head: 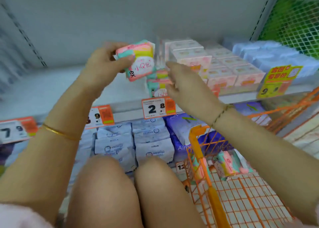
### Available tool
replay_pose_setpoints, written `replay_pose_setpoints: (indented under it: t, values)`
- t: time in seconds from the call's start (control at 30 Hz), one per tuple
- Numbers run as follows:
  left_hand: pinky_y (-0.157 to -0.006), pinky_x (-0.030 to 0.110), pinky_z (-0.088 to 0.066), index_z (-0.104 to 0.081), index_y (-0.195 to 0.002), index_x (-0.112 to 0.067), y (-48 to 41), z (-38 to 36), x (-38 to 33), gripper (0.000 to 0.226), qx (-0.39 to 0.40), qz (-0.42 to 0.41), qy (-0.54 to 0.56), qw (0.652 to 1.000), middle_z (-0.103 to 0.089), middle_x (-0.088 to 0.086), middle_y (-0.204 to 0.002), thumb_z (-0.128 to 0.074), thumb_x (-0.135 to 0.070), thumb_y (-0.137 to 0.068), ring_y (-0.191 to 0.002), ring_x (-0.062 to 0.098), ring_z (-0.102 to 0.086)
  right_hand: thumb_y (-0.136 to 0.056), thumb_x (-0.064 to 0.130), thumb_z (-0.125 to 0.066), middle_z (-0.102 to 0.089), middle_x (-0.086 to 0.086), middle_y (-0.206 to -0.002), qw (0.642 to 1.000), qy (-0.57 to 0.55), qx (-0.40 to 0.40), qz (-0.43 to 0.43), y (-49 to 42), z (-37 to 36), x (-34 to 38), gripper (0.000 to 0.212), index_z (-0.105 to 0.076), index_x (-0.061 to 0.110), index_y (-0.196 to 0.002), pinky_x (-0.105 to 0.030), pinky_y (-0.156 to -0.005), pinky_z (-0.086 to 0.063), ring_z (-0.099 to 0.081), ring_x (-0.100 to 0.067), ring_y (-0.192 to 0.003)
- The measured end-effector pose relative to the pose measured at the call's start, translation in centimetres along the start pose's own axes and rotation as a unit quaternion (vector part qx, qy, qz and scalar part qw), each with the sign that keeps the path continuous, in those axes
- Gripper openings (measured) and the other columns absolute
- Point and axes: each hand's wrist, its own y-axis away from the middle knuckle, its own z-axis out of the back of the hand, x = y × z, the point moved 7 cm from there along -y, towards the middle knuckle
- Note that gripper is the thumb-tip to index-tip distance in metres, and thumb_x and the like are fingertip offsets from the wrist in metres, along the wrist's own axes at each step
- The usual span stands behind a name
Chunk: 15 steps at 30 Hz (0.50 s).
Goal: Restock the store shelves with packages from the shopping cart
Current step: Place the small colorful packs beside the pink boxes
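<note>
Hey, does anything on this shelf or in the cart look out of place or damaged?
Nothing looks damaged or spilled. The colourful pack in the left hand is tilted, but it is held, not shelved. Loose packs lean in the orange cart.

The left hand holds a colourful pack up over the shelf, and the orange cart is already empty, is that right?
Not quite. The head view shows the orange cart is not empty: spare packs lie in it. The left hand does hold a colourful pack over the shelf.
</note>
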Motion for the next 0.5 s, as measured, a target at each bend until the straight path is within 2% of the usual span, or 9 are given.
replay_pose_setpoints:
  t: [0.07,0.13,0.2,0.3,0.4,0.5]
  values:
    - [-0.065,0.012,-0.046,-0.055,-0.119,-0.007,-2.6,1.2,1.9,0.033,-0.075,0.014,-0.011,0.997,-0.057,-0.003,-0.092,-0.062,-0.009,-0.087,-0.077,0.007,-0.052,-0.086,0.001,-0.046,-0.049,-0.018,-0.127,0.994,0.095,0.047,0.010,-1.2,-2.9,-0.3,0.042,-0.048,0.003,-0.128,-0.038,-0.101,-0.035,-0.045,-0.034,-0.120]
    - [-0.064,0.006,-0.043,-0.051,-0.124,-0.001,-5.0,0.5,3.0,0.038,-0.095,0.015,-0.033,0.995,-0.055,-0.002,-0.096,-0.061,-0.007,-0.087,-0.080,0.008,-0.051,-0.084,-0.002,-0.037,-0.051,-0.018,-0.122,0.984,0.171,0.049,0.008,-2.1,-4.7,-0.4,0.040,-0.053,0.001,-0.121,-0.044,-0.096,-0.041,-0.046,-0.037,-0.118]
    - [-0.067,0.005,-0.041,-0.049,-0.126,-0.001,-7.1,-1.3,3.5,0.040,-0.077,0.009,-0.074,0.994,-0.054,0.007,-0.111,-0.059,-0.006,-0.088,-0.094,0.012,-0.050,-0.075,-0.003,-0.027,-0.061,-0.022,-0.102,0.981,0.194,0.016,0.007,-2.8,-5.6,-0.2,0.046,-0.064,-0.004,-0.103,-0.044,-0.079,-0.049,-0.056,-0.042,-0.101]
    - [-0.082,0.011,-0.037,-0.049,-0.128,-0.001,-9.3,-4.2,4.1,0.042,-0.028,-0.002,-0.116,0.993,-0.050,0.015,-0.129,-0.058,-0.003,-0.087,-0.109,0.018,-0.049,-0.063,0.001,-0.022,-0.065,-0.015,-0.073,0.972,0.231,-0.037,0.004,-3.3,-5.9,-0.3,0.051,-0.071,0.001,-0.076,-0.034,-0.060,-0.052,-0.064,-0.036,-0.073]
    - [-0.083,0.013,-0.040,-0.051,-0.127,0.000,-10.0,-6.4,5.3,0.040,0.041,0.015,-0.119,0.992,-0.050,0.015,-0.129,-0.057,0.001,-0.087,-0.103,0.012,-0.045,-0.061,0.001,-0.019,-0.064,-0.014,-0.072,0.973,0.228,-0.030,0.010,-3.5,-6.4,-0.6,0.055,-0.071,0.001,-0.077,-0.033,-0.058,-0.052,-0.063,-0.035,-0.070]
    - [-0.069,0.002,-0.041,-0.052,-0.127,-0.004,-9.5,-7.7,6.6,0.039,0.094,0.050,-0.092,0.990,-0.051,0.006,-0.120,-0.054,0.001,-0.089,-0.101,0.009,-0.046,-0.063,0.002,-0.021,-0.063,-0.014,-0.073,0.975,0.222,-0.021,-0.001,-3.6,-6.1,-0.6,0.053,-0.071,0.001,-0.079,-0.032,-0.058,-0.051,-0.062,-0.033,-0.070]
